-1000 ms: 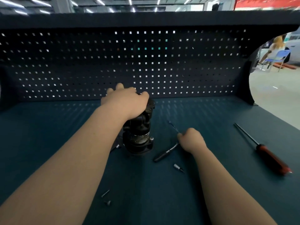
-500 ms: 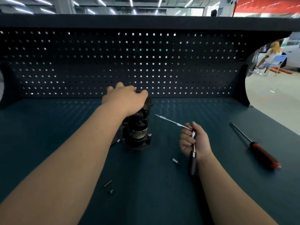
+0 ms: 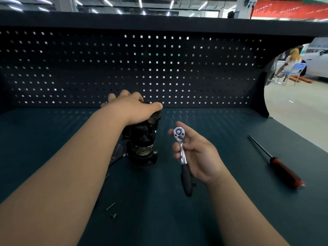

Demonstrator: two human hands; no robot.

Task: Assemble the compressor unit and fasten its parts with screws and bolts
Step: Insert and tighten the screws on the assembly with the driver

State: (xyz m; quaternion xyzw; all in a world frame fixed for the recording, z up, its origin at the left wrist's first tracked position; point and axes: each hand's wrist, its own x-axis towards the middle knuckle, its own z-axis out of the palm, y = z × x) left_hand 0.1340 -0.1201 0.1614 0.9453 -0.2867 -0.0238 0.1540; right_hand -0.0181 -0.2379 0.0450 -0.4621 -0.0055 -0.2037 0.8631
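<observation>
The left hand clasps the top of the compressor unit while, at its 3 o'clock, the right hand grips a ratchet wrench, apparently clear of the table.

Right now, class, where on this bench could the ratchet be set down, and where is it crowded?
Free: the bench stretch between the right hand and the red-handled screwdriver; also left of the left forearm. Crowded: around the compressor and the loose screws.
</observation>
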